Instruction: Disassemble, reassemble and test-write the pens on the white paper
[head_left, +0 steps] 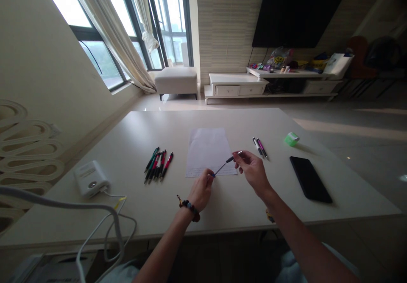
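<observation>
My left hand (202, 188), with a beaded bracelet at the wrist, pinches the blue end of a thin dark pen refill (220, 169) just over the paper's near edge. The refill's other end meets a short dark pen barrel (229, 159) with a silvery end, and my right hand (252, 172) is closed on that barrel with thumb and fingers. Whether the refill is inside the barrel or only touching it, I cannot tell. Beneath lies a white sheet of paper (208, 147) with small writing along its near edge.
Several red, green and black pens (159, 166) lie left of the paper. On the right are two pens (260, 148), a small green-and-white box (291, 139) and a black phone (310, 179). A white power bank (91, 178) with cables occupies the table's left side.
</observation>
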`<state>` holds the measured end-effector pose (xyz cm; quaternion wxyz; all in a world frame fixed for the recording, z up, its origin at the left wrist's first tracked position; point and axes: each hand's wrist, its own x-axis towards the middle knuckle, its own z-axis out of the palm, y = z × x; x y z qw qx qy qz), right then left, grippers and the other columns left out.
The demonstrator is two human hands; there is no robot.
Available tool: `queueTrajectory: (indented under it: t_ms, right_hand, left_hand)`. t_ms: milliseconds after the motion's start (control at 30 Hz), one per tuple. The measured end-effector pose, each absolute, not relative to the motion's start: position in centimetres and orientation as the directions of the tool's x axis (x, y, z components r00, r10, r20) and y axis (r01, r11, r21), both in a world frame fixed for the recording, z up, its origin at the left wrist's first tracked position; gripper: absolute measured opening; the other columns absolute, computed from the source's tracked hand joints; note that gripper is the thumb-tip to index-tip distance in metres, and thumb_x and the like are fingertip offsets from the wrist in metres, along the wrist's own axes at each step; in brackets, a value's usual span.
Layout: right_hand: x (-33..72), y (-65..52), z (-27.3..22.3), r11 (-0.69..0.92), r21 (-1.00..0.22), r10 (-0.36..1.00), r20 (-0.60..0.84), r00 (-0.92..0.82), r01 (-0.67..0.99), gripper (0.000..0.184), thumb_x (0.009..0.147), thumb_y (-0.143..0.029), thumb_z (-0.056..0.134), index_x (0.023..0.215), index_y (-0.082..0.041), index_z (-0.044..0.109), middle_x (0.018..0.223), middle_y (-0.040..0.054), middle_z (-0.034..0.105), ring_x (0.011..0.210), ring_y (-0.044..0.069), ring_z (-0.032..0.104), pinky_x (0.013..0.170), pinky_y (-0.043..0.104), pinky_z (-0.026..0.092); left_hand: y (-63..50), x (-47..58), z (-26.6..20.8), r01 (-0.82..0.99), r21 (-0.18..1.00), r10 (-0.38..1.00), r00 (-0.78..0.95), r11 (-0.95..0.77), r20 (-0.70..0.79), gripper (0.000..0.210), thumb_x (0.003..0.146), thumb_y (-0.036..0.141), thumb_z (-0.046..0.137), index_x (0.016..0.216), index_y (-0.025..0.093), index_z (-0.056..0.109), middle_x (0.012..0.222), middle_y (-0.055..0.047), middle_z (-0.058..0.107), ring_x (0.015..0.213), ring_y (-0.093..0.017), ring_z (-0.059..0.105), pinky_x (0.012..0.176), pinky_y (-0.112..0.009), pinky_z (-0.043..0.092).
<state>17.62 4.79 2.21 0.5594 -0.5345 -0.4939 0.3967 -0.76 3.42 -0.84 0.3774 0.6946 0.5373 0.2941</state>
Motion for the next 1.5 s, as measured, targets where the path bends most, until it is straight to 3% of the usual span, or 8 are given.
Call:
queueTrajectory:
  t_ms: [433,567,733,833,1000,1267,1400,1500]
  right_hand:
    - [19.5,5.5,2.3,0.06,-0.998,0.962,0.067,0.263,0.034,0.039,0.076,-0.051,0.06,0.086,-0.014,0.061,0.08,0.0089,0.066,0.062,0.016,0.061,0.044,0.02,0.041]
    - [19.0,5.0,0.6,-0.028,-0.927,0.999,-0.011,0.049,0.374,0.031,0.079,-0.045,0.056,0.084,-0.014,0.064,0.066,0.0054,0.066,0.049,0.014,0.056,0.044,0.023,0.039]
    - [17.4,3.5,-1.1,0.016,-0.541,0.999,-0.016,-0.03,0.841,0.033,0.082,-0.03,0.055,0.112,-0.018,0.059,0.085,0.0112,0.07,0.078,0.024,0.066,0.067,0.031,0.045]
    - [17.1,3.0,-1.3,0.044,-0.42,0.994,-0.073,-0.082,0.906,0.043,0.083,-0.031,0.054,0.123,-0.016,0.051,0.09,0.0138,0.07,0.083,0.027,0.066,0.071,0.033,0.044]
    - [17.2,2.9,-1.4,0.064,-0.397,0.99,-0.089,-0.108,0.916,0.046,0.082,-0.028,0.054,0.126,-0.015,0.047,0.092,0.0128,0.069,0.085,0.025,0.066,0.072,0.03,0.044]
    - [17.1,3.2,-0.7,0.041,-0.598,0.999,0.006,-0.047,0.8,0.028,0.083,-0.031,0.054,0.107,-0.018,0.062,0.079,0.0078,0.068,0.075,0.021,0.064,0.07,0.029,0.044]
    - [16.6,3.3,0.7,0.063,-0.914,0.998,0.045,-0.053,0.401,0.036,0.085,-0.048,0.049,0.085,-0.016,0.065,0.067,0.0035,0.063,0.056,0.014,0.056,0.054,0.025,0.044]
    - [15.7,3.0,1.4,0.043,-0.985,0.995,0.026,-0.101,0.169,0.038,0.078,-0.051,0.057,0.085,-0.014,0.065,0.064,0.0014,0.06,0.049,0.011,0.05,0.046,0.023,0.04]
  left_hand:
    - [3.9,-0.1,-1.8,0.411,0.904,0.984,0.172,-0.118,0.051,0.02,0.09,0.035,0.037,0.096,0.02,0.049,0.085,-0.003,0.065,0.07,-0.014,0.053,0.066,-0.027,0.039]
    - [3.0,0.4,-1.0,0.172,0.975,0.986,0.109,-0.141,0.123,0.02,0.09,0.038,0.039,0.097,0.02,0.045,0.092,-0.007,0.065,0.081,-0.016,0.058,0.074,-0.03,0.043]
    - [1.4,0.6,0.5,0.011,0.991,0.991,0.025,-0.134,0.134,0.031,0.09,0.046,0.039,0.104,0.019,0.047,0.068,0.001,0.054,0.06,-0.011,0.048,0.06,-0.024,0.04]
    - [0.7,0.5,0.9,0.043,0.992,0.993,-0.003,-0.115,0.115,0.033,0.09,0.048,0.039,0.101,0.019,0.05,0.061,0.004,0.046,0.055,-0.01,0.042,0.056,-0.023,0.036]
    - [-0.2,0.6,0.5,0.085,0.995,0.999,0.004,-0.046,0.046,0.034,0.089,0.05,0.039,0.085,0.018,0.051,0.059,0.004,0.045,0.053,-0.01,0.04,0.053,-0.022,0.035]
    - [-0.8,1.1,-0.1,0.003,0.999,0.999,0.03,0.034,-0.034,0.034,0.089,0.05,0.04,0.083,0.018,0.049,0.059,0.005,0.045,0.052,-0.009,0.04,0.051,-0.022,0.034]
    - [-0.9,1.4,-0.3,-0.048,0.996,0.997,0.033,0.076,-0.074,0.034,0.088,0.051,0.04,0.08,0.018,0.047,0.056,0.005,0.044,0.05,-0.009,0.038,0.049,-0.02,0.032]
    - [-1.1,1.8,-0.7,-0.047,0.994,0.994,0.059,0.095,-0.092,0.035,0.086,0.053,0.041,0.08,0.018,0.048,0.056,0.005,0.044,0.05,-0.009,0.039,0.048,-0.02,0.032]
